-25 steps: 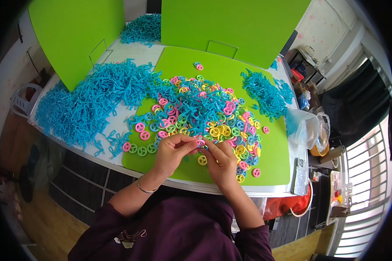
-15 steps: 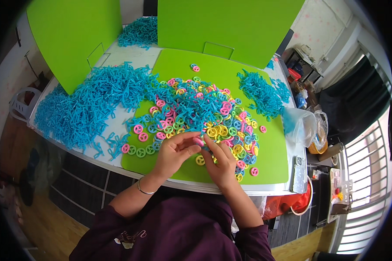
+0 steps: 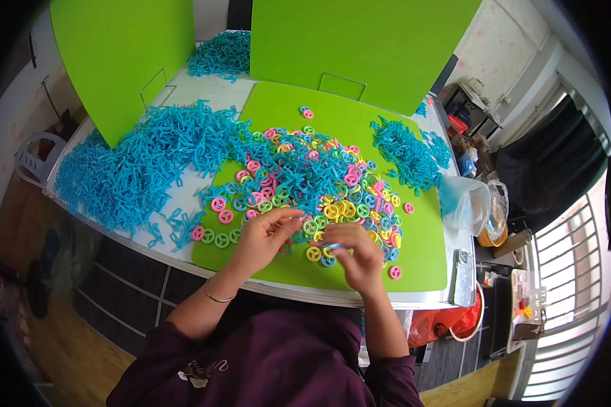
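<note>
My left hand (image 3: pixel 263 237) is over the front of the green mat, thumb and fingers curled together. Whatever lies between those fingers is too small to make out. To its right, my right hand (image 3: pixel 360 258) pinches a small pale blue piece (image 3: pixel 334 246), partly covered by the fingers. Both hands hover at the near edge of a heap of small spoked plastic wheels (image 3: pixel 352 176) in pink, yellow, green and blue. Blue forked plastic pieces (image 3: pixel 312 173) are strewn over the middle of that heap.
A large mound of blue forked pieces (image 3: pixel 142 163) covers the table's left side; a smaller pile (image 3: pixel 407 152) is at right. Upright green boards (image 3: pixel 360 47) stand behind and at left. A clear plastic bag (image 3: pixel 465 203) hangs by the right edge, near a transparent case (image 3: pixel 463 278).
My hands have drawn apart, the right one moving right and slightly toward me. The pink wheel that was between them no longer shows in my fingers. The view has shifted slightly.
</note>
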The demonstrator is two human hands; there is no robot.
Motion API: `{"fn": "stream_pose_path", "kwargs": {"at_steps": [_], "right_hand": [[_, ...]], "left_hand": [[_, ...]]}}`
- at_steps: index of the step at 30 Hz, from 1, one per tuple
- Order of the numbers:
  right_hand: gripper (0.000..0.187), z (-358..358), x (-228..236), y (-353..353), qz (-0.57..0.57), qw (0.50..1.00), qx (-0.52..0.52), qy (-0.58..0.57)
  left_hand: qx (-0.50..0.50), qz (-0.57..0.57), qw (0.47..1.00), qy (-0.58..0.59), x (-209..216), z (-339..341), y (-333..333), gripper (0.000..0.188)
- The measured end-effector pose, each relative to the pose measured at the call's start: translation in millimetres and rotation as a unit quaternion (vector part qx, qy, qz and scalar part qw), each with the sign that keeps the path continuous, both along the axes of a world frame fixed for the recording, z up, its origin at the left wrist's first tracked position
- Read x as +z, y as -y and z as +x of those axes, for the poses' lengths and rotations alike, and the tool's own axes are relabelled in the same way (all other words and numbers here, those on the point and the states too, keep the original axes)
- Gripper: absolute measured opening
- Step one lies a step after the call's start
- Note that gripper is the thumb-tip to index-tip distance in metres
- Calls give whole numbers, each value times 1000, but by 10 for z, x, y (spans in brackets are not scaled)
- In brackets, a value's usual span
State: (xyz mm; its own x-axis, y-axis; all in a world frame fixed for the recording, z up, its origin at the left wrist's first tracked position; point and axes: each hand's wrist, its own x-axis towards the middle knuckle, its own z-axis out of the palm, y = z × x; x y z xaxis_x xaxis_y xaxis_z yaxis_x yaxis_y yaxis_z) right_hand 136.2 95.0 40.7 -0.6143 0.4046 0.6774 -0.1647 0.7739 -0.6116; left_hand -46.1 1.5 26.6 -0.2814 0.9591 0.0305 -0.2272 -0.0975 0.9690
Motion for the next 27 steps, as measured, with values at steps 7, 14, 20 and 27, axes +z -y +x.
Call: {"fn": "stream_pose_path", "kwargs": {"at_steps": [7,14,20,27], "right_hand": [[15,83,-88,-34,-466,865,111,-151],[12,139,-20,-142,-584,790,70,-172],[10,110,-30,-123,-586,796,58,-137],[10,74,-58,-103,-583,802,76,-107]], "left_hand": [[165,46,821,-544,-69,-218,96,14],[259,-35,766,-587,167,-558,327,16],[222,-150,799,-538,194,-866,748,19],[267,-131,810,-505,93,-891,821,21]]}}
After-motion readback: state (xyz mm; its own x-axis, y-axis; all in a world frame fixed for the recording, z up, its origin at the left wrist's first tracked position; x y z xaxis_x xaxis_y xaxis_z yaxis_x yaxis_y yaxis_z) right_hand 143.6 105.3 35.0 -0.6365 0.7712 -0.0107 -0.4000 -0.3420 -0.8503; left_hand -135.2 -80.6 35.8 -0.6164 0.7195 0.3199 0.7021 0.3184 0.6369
